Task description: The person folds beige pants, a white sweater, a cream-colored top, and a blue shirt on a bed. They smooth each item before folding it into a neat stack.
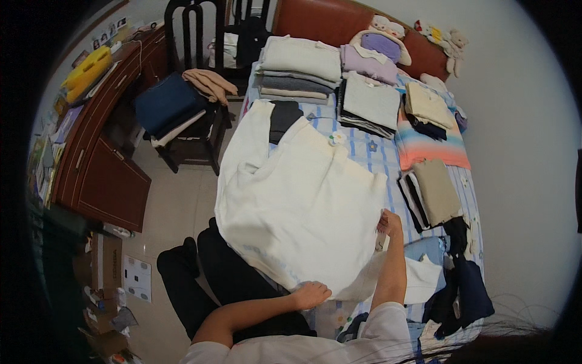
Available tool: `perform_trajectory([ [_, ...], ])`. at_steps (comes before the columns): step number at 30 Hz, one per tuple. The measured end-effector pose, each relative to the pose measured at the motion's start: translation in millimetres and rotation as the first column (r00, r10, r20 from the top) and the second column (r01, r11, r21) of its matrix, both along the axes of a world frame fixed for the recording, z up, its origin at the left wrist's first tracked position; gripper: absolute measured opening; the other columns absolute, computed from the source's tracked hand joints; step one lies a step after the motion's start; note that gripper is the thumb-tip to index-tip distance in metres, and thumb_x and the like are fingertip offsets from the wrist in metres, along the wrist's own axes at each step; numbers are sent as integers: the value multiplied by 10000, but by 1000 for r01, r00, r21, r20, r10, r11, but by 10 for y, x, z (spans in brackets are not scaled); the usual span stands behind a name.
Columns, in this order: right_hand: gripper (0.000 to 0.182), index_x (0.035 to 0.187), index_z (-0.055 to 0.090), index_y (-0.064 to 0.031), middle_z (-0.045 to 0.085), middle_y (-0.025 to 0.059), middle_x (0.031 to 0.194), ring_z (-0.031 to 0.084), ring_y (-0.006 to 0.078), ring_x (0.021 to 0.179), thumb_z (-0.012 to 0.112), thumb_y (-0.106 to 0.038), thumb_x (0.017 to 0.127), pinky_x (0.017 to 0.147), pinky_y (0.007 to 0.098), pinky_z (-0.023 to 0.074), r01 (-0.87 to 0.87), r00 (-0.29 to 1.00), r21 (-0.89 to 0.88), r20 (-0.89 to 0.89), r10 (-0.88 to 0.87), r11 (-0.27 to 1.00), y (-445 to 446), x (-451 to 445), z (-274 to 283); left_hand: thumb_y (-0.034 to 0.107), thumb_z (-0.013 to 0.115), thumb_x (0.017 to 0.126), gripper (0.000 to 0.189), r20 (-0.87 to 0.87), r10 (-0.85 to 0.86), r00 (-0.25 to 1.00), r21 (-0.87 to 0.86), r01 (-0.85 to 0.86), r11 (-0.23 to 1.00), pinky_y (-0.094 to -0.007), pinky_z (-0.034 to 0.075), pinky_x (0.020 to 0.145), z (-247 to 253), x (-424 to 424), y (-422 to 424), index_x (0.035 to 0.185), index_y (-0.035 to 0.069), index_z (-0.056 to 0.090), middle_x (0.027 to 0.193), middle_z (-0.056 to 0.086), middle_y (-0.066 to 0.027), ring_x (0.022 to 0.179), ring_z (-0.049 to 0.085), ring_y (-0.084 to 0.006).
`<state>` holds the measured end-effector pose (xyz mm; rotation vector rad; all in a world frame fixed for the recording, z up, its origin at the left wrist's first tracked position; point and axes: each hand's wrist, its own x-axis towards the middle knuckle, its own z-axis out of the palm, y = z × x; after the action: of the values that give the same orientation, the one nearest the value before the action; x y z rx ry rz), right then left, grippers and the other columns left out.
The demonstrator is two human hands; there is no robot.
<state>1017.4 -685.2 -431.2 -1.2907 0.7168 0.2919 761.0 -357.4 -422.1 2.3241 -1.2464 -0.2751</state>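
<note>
A white long-sleeved sweater point(300, 204) lies spread out before me, partly over my lap and partly on the bed. My left hand point(313, 295) is at its near edge, fingers curled on the fabric. At the right edge, my right hand point(389, 223) pinches the cloth, with a small tag point(380, 242) hanging just below it. One sleeve reaches away toward the far left. White cloth point(423, 277) also shows past my right forearm, over folded light-blue denim point(425, 249).
Folded clothes point(300, 57) are stacked at the bed's far end, with more piles point(370, 102) and beige folded clothing point(436, 193) along the right. Dark clothes point(470, 291) lie near right. A wooden chair point(191, 150) holding clothes and a desk point(109, 182) stand left.
</note>
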Motion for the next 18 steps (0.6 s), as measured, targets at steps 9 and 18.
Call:
perform_trajectory([
  [9,366,1072,523,19,573,157,1057,551,295,952,603,-186,780,836,413,453,65,979,378,154,-131,924,432,107,-51,121,458,764,178,-126,44,991,-82,-55,995,-380,460,692,-115,-8,54,929,62,490,871,546,-118,825,561,-275],
  [18,338,964,562,44,595,190,952,581,284,832,594,-124,672,735,375,456,414,904,-767,412,-117,490,151,569,-210,132,472,754,183,-92,-27,995,-114,16,993,-375,468,624,-266,-132,11,919,56,495,834,545,-111,771,573,-268],
])
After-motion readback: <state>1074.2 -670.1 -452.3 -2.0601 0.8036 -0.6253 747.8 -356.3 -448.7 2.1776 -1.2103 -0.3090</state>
